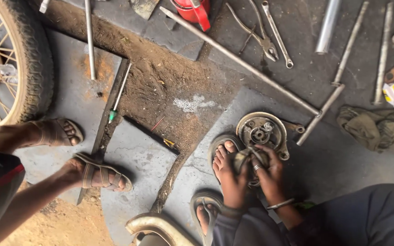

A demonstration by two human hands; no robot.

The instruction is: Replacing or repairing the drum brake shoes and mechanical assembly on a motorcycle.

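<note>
Both hands, left [234,180] and right [266,171], grip a grimy part [247,159] just below the brake plate [261,131].

Left hand [234,182]: dark blue-grey sleeve down to the wrist. Right hand [270,175]: silver ring on one finger, thin silver bangle at wrist. Dark trousers. Grey sandals, toes bare. Sleeve maybe rolled; too dark to tell.

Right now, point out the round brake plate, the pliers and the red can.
Round brake plate [261,132]: head view, on its hub centre.
Pliers [266,44]: head view, near the pivot.
Red can [192,10]: head view, on its body.
</note>
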